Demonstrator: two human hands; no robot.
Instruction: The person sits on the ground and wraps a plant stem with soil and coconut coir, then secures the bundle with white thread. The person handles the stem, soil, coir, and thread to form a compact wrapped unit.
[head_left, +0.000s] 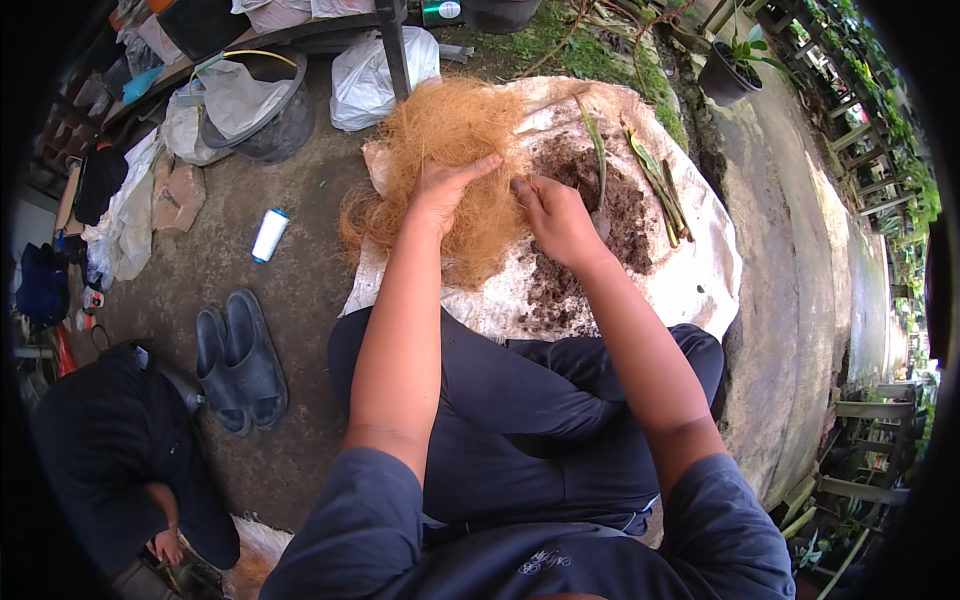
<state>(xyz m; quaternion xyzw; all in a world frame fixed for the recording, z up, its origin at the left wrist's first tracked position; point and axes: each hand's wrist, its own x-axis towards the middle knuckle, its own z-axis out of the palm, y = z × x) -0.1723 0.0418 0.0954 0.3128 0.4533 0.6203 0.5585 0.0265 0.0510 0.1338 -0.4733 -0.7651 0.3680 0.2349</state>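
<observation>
A big loose tuft of brown coconut fibre (457, 120) lies over the left part of a white woven sack (697, 277). My left hand (450, 187) is sunk in the fibre, thumb on top, and grips part of it. At the fibre's right edge, my right hand (555, 214) has thumb and fingers pinched together; whether strands are between them is hidden. Dark soil (626, 217) is spread on the sack beyond my right hand. A single long green leaf (592, 142) stands out over the soil, and several variegated leaf cuttings (660, 187) rest to its right.
Left on the concrete are a spool of white thread (270, 235) and dark slides (244, 360). A black bucket (289, 112) and white plastic bag (375, 82) stand behind. A person in dark clothes (120, 450) sits at lower left. A potted plant (727, 75) is upper right.
</observation>
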